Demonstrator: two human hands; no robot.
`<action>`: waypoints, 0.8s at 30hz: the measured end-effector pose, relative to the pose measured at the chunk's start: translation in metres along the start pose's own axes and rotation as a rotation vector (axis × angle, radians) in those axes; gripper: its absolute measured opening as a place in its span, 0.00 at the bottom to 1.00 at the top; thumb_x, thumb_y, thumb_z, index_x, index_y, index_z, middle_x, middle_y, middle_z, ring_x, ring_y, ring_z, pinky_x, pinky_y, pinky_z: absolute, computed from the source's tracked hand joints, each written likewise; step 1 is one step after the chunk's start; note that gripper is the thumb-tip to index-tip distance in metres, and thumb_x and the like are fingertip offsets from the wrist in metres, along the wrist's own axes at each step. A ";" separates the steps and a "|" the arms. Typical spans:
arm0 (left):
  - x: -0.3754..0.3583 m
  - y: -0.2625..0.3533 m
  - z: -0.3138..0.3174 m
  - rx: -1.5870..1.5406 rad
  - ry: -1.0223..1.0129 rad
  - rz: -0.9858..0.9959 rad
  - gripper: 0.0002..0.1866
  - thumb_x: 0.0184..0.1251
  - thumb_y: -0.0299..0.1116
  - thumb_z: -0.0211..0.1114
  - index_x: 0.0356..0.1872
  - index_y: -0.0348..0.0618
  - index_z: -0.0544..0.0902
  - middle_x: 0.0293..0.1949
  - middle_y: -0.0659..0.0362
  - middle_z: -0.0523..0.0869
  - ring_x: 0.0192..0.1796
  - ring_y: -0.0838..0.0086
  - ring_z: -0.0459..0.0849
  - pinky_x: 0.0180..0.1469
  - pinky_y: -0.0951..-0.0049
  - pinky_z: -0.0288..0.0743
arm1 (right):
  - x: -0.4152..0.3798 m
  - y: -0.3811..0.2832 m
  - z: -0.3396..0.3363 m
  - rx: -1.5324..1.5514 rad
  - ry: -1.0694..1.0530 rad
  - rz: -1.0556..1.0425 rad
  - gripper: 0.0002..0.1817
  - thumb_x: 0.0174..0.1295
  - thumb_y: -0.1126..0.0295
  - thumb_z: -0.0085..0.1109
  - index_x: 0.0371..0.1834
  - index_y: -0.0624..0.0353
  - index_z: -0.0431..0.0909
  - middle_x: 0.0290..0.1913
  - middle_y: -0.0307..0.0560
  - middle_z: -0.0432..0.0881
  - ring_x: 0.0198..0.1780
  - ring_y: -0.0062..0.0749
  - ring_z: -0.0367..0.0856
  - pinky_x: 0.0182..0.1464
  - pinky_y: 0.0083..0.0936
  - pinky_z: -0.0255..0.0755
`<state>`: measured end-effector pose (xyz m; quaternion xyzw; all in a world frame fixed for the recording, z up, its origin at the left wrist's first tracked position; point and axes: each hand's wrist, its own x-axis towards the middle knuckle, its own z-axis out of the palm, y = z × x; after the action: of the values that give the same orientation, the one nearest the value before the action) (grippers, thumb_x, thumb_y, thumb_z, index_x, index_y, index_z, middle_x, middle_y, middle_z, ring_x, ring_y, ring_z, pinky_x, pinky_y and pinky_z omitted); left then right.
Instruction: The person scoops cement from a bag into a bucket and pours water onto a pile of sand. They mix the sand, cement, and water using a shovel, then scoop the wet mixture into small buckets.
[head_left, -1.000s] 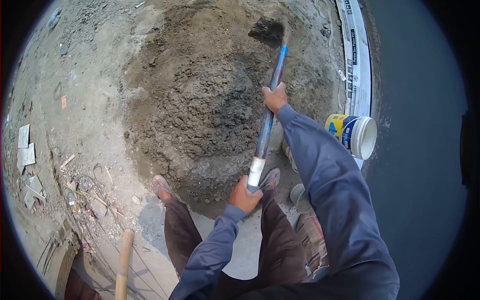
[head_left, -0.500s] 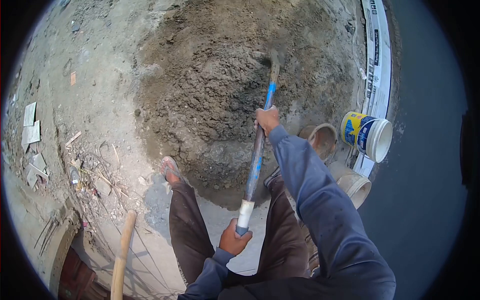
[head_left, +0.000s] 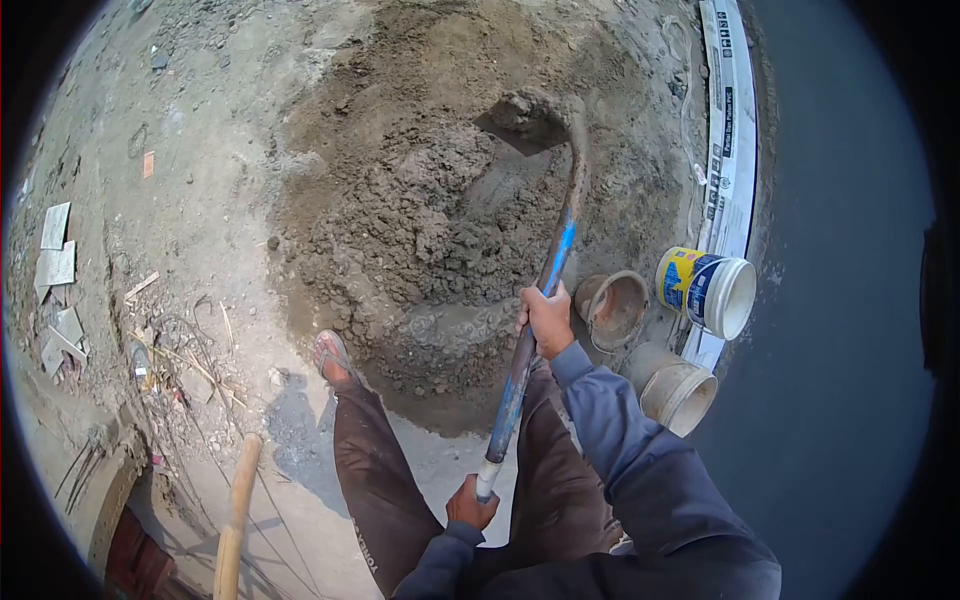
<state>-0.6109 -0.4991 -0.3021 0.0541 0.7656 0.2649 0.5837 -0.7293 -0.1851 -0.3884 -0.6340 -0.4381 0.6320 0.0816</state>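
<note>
My right hand [head_left: 547,320] is wrapped round the middle of a long hoe [head_left: 560,255] with blue marks on its handle. Lower down, close to my body, my left hand [head_left: 472,506] grips the white-sleeved end of the same handle. The hoe's broad blade sits tilted at the far side of a heap of wet grey mortar [head_left: 420,215], with some mortar on it. The blade's lower edge is partly hidden by the mix. My feet stand apart at the near edge of the heap.
Right of the heap stand a yellow-and-blue paint bucket [head_left: 738,298] and two dirty buckets [head_left: 614,312] [head_left: 690,395]. A long white printed strip [head_left: 735,130] runs beside a dark grey surface [head_left: 830,250]. To the left lie a wooden pole [head_left: 236,520], broken tiles [head_left: 58,262] and wire debris.
The hoe's blade has come up into view at the heap's far side, with mortar on it. Both hands have shifted slightly downward in view. A hollow shows more plainly in the mix.
</note>
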 end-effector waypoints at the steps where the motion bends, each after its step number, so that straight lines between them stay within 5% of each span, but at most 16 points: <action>1: 0.026 -0.004 0.004 0.011 0.068 0.083 0.18 0.47 0.36 0.68 0.38 0.46 0.73 0.31 0.48 0.81 0.35 0.48 0.80 0.38 0.52 0.73 | 0.012 -0.017 -0.002 0.083 -0.025 -0.024 0.10 0.53 0.76 0.54 0.32 0.57 0.63 0.18 0.40 0.67 0.12 0.25 0.67 0.13 0.27 0.66; 5: 0.102 0.006 -0.006 0.106 0.060 0.191 0.17 0.46 0.39 0.69 0.34 0.46 0.73 0.31 0.49 0.82 0.35 0.49 0.81 0.37 0.51 0.73 | 0.044 -0.048 -0.020 0.379 -0.176 -0.107 0.09 0.54 0.76 0.54 0.31 0.56 0.63 0.18 0.39 0.66 0.13 0.24 0.67 0.15 0.28 0.66; 9: 0.156 -0.018 -0.003 0.177 -0.134 0.117 0.18 0.45 0.40 0.70 0.33 0.46 0.73 0.30 0.48 0.82 0.35 0.49 0.81 0.37 0.51 0.73 | 0.083 -0.004 -0.038 0.652 -0.319 -0.039 0.07 0.55 0.76 0.52 0.31 0.54 0.63 0.17 0.36 0.64 0.13 0.23 0.66 0.17 0.27 0.67; 14: 0.194 -0.076 0.039 0.392 -0.013 -0.139 0.17 0.46 0.41 0.69 0.35 0.47 0.75 0.32 0.48 0.84 0.38 0.49 0.82 0.40 0.53 0.75 | 0.173 0.151 -0.030 0.534 -0.142 0.172 0.07 0.55 0.72 0.53 0.26 0.56 0.65 0.17 0.36 0.65 0.14 0.22 0.65 0.16 0.25 0.66; 16: 0.179 -0.078 0.044 0.448 0.002 -0.251 0.17 0.46 0.41 0.69 0.35 0.47 0.76 0.33 0.48 0.84 0.39 0.50 0.82 0.41 0.53 0.75 | 0.192 0.189 -0.025 0.251 0.071 0.395 0.07 0.53 0.73 0.55 0.27 0.57 0.65 0.17 0.38 0.66 0.13 0.23 0.66 0.15 0.26 0.66; 19: 0.168 -0.071 0.050 0.456 0.010 -0.305 0.17 0.46 0.41 0.69 0.37 0.47 0.76 0.34 0.48 0.84 0.40 0.50 0.82 0.42 0.54 0.76 | 0.175 0.166 -0.028 0.229 0.124 0.282 0.07 0.51 0.74 0.55 0.26 0.58 0.65 0.17 0.39 0.67 0.13 0.24 0.67 0.15 0.27 0.67; 24: 0.181 -0.082 0.076 0.353 0.166 -0.129 0.17 0.43 0.37 0.71 0.33 0.46 0.74 0.32 0.49 0.83 0.37 0.49 0.82 0.40 0.53 0.75 | 0.135 0.104 -0.043 0.318 0.049 0.142 0.08 0.51 0.76 0.54 0.29 0.58 0.64 0.16 0.39 0.66 0.12 0.24 0.66 0.15 0.27 0.66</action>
<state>-0.5788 -0.4722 -0.5109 0.0844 0.8474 0.0925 0.5160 -0.6689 -0.1394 -0.5474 -0.6577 -0.2846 0.6818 0.1469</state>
